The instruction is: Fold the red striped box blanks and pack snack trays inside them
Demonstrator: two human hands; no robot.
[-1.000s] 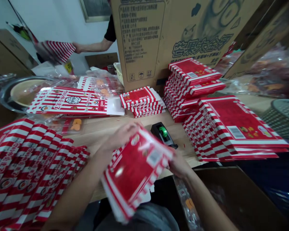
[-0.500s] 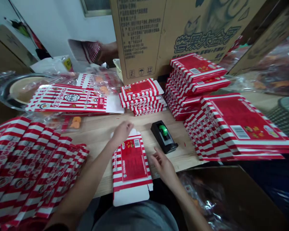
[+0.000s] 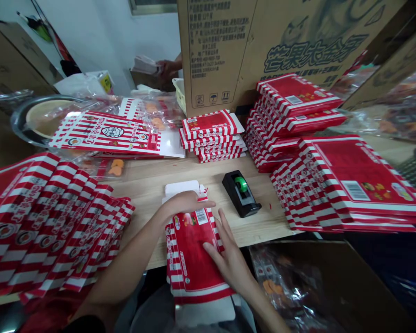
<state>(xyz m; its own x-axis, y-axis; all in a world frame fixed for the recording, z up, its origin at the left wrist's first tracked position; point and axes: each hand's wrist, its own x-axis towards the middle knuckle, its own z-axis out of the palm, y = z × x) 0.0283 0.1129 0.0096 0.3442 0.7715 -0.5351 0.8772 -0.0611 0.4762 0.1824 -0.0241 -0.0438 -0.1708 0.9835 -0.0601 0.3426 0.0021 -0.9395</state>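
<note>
Black tape dispenser (image 3: pixel 241 198) sits between the open box (image 3: pixel 197 259) and right-hand stack (image 3: pixel 350 178).

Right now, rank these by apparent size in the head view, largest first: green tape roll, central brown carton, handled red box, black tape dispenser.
1. Central brown carton
2. Handled red box
3. Black tape dispenser
4. Green tape roll

One camera sits on the person's head; it looks forward and down, past the lap (image 3: pixel 152 312), onto the table (image 3: pixel 149 175); the left hand (image 3: pixel 183 203) and right hand (image 3: pixel 227 252) are close to it, low in the middle of the view; the black tape holder (image 3: pixel 241 194) is a bit farther off; the big carton (image 3: pixel 225 60) stands behind that, with its top cut off; the wall (image 3: pixel 93 41) and part of a window (image 3: pixel 152 6) show far back, up on the left.
</note>
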